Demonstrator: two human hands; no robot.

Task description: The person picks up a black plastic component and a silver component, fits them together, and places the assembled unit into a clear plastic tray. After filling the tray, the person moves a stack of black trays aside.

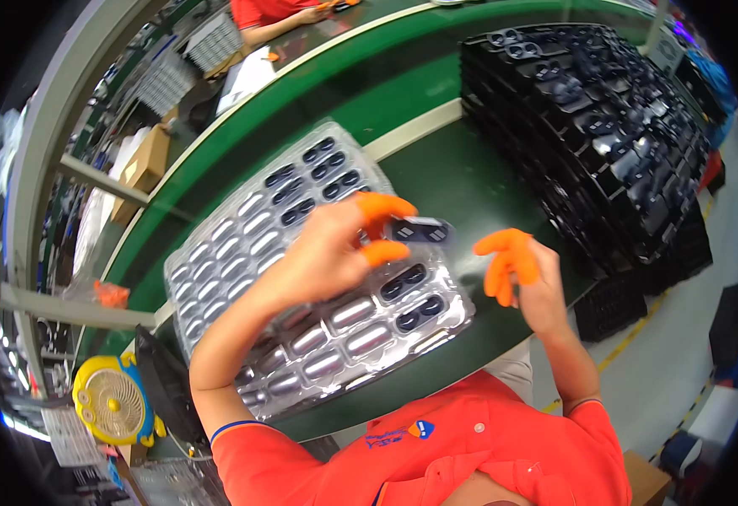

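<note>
My left hand (335,244), with orange covers on its fingertips, is over a clear plastic blister tray (242,244). Between its thumb and fingers is one end of a small dark oblong part (422,230) with pale marks. A short gap to the right, my right hand (525,274), also in orange finger covers, hangs over the bench with its fingers bent and apart, nothing visible in them. Several similar dark parts with two round rings (420,314) sit in pockets at the tray's far end and near right corner; many other pockets hold none.
Tall stacked black trays (554,160) of dark parts stand at the right of the green bench (462,181). A yellow fan (114,403) is at the lower left. Across a green partition, a person in red (268,13) works beside a cardboard box (141,169).
</note>
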